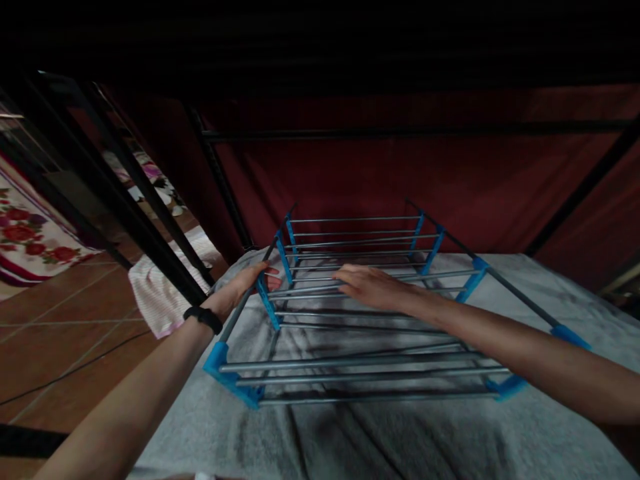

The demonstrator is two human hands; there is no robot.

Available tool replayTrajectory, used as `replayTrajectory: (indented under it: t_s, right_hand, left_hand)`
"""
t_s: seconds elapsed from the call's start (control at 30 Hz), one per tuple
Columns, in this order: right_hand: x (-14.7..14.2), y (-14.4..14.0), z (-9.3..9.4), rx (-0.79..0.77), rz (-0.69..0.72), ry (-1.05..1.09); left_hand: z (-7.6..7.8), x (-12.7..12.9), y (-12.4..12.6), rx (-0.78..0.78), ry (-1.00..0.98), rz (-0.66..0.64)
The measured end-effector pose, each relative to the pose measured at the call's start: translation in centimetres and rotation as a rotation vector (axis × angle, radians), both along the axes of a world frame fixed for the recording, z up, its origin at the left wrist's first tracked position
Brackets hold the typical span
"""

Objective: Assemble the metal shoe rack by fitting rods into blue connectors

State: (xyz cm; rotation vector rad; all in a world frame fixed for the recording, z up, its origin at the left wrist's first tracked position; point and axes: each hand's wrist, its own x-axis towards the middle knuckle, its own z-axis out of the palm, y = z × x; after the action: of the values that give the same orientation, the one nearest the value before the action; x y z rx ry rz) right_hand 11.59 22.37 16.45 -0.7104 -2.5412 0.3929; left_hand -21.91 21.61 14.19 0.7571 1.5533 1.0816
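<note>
Blue plastic bracket (267, 303) just beneath the left hand (249, 280); that hand has its fingers wrapped round the left side bar (235, 323) of a metal rack (375, 399) at the bracket's top; black band (203, 319) on the left wrist. Right hand (373, 288) is over the middle of the rack, fingers bent, tips at the cross rods; whether it grips a rod or merely rests there, cannot tell; right forearm crosses above the rods and the right side bar (520, 297).

Rack lies on a grey blanket (450, 437), reaching lengthwise away from the person; blue brackets join its rods to both side bars; blanket wrinkled beneath. Beyond the far end, a dark red panel (425, 173); a black horizontal bar (400, 131) runs before it; black post (115, 200) slants at left. Past the post: pale striped cloth (160, 293) by the blanket's edge; tiled floor (85, 343) with thin cable (105, 354); flower-patterned cloth (40, 233) at far left.
</note>
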Motion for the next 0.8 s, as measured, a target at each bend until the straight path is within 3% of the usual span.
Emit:
replayTrajectory:
  t_s: [0.1, 0.2, 0.43, 0.8]
  right_hand:
    - [-4.9, 2.1, -3.3, 0.042, -0.05, -0.193]
    - [-7.4, 2.6, -4.9, 0.033, -0.082, -0.322]
    - [-7.4, 2.8, -4.5, 0.035, -0.03, -0.484]
    - [-7.2, 2.6, -3.4, 0.084, -0.029, -0.448]
  left_hand:
    - [-0.6, -0.8, 0.5, -0.029, 0.049, -0.073]
    - [-0.8, -1.4, 0.4, -0.046, 0.127, -0.106]
    - [-0.7, -1.4, 0.2, -0.061, 0.235, -0.111]
    - [-0.1, -0.9, -0.2, -0.056, 0.221, -0.099]
